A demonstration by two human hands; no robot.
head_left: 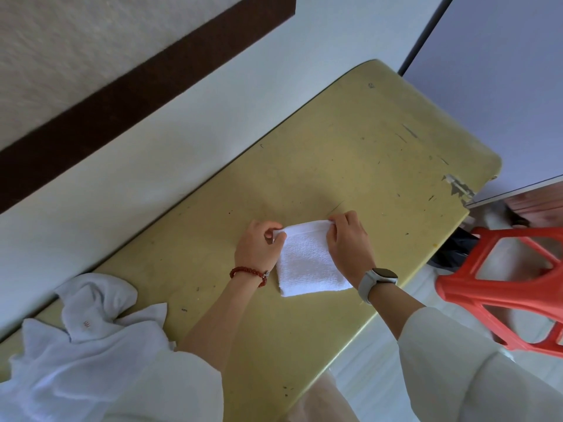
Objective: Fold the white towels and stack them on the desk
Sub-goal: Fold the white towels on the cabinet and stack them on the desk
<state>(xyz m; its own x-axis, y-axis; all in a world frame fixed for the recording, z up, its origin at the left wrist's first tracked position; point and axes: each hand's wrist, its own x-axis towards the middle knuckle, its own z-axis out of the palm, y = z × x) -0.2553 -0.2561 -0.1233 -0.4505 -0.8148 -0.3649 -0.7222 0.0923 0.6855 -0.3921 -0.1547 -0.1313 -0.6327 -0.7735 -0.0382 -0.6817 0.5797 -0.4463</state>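
The main risk we see is the fold going crooked. The small white towel (307,260) lies flat on the yellow desk (365,141), already folded down to a compact rectangle, and both of our hands hold its far edge. If 1 hand pulls harder or lets go first, the layers could slide over each other and the corners would no longer line up. Terry cloth is soft and springy, so we judge an unpressed crease could creep open once released.

A second risk lies at the near left, where the pile of unfolded white towels (91,345) sits crumpled at the desk's edge, under our left sleeve; a careless sweep of that arm could drag it off. The red plastic stool (502,287) stands to the right, beside the desk and well apart from the towel, so we expect no trouble there.

Our left hand (259,245) is curled, thumb and fingers pinching the towel's far left corner, a red bead bracelet (248,273) at the wrist. Our right hand (350,239) pinches the far right corner, knuckles up, a watch (377,280) on its wrist. How many layers each pinch takes in we cannot tell, since the fingers hide the edge. Both forearms reach in from the near side, angled towards the towel.
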